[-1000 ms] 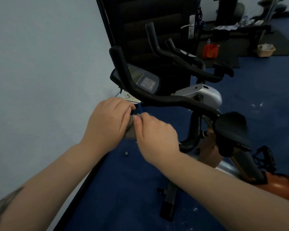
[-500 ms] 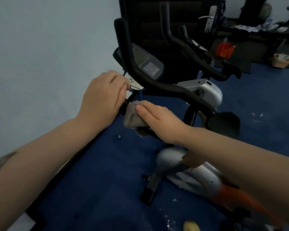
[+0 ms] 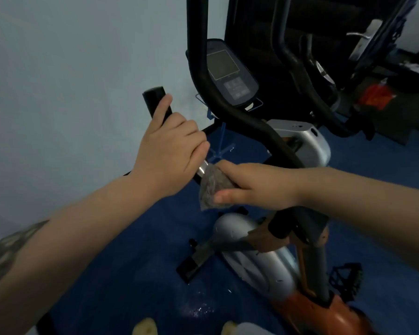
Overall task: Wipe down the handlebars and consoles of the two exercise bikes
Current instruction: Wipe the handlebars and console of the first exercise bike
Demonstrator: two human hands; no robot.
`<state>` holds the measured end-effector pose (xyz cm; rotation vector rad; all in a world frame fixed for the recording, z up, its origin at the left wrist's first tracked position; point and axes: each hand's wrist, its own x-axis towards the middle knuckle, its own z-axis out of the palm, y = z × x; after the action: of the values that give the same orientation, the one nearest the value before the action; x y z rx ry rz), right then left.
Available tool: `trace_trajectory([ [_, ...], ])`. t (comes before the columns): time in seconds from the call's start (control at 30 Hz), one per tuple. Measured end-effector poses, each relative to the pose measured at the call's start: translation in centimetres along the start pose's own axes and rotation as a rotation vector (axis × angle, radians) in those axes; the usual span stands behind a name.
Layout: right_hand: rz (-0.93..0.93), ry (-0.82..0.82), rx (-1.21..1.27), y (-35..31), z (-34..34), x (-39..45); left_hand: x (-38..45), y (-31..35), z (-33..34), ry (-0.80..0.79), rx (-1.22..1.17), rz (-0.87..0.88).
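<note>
My left hand (image 3: 172,146) is wrapped around the near black handlebar grip (image 3: 155,99) of the closer exercise bike, thumb along the grip. Just below it my right hand (image 3: 247,187) presses a grey cloth (image 3: 212,187) around the same bar, beside a short silver section (image 3: 202,168). The bike's other black handlebar (image 3: 203,76) curves up in front of its grey console (image 3: 230,73) with a screen and buttons. Farther right stands the second bike's black handlebar (image 3: 300,68); its console is mostly hidden.
A pale wall (image 3: 70,68) runs along the left. Blue floor (image 3: 131,274) lies below, with the bike's silver and orange body (image 3: 259,259), front foot (image 3: 194,264) and pedal (image 3: 346,279). A dark door with a silver handle (image 3: 363,37) and a red object (image 3: 375,95) sit behind.
The view has moved closer and lower. My left hand shifted from the cloth up onto the grip, exposing its end. My right hand now holds the cloth alone around the bar.
</note>
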<state>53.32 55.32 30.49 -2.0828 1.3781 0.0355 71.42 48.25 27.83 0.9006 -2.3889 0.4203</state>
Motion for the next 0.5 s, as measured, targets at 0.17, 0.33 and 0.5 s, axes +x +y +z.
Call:
trace_trajectory([
  [0.17, -0.093, -0.147, -0.115, 2.1, -1.7, -1.4, 0.1, 0.6, 0.0, 0.022, 0.024, -0.032],
  [0.33, -0.097, -0.257, -0.179, 4.0, -3.6, -1.1, 0.1, 0.9, 0.2, 0.028, 0.058, -0.081],
  [0.5, -0.132, -0.296, -0.285, 5.1, -4.9, -0.8, 0.2, 1.0, 0.4, 0.054, 0.074, -0.089],
])
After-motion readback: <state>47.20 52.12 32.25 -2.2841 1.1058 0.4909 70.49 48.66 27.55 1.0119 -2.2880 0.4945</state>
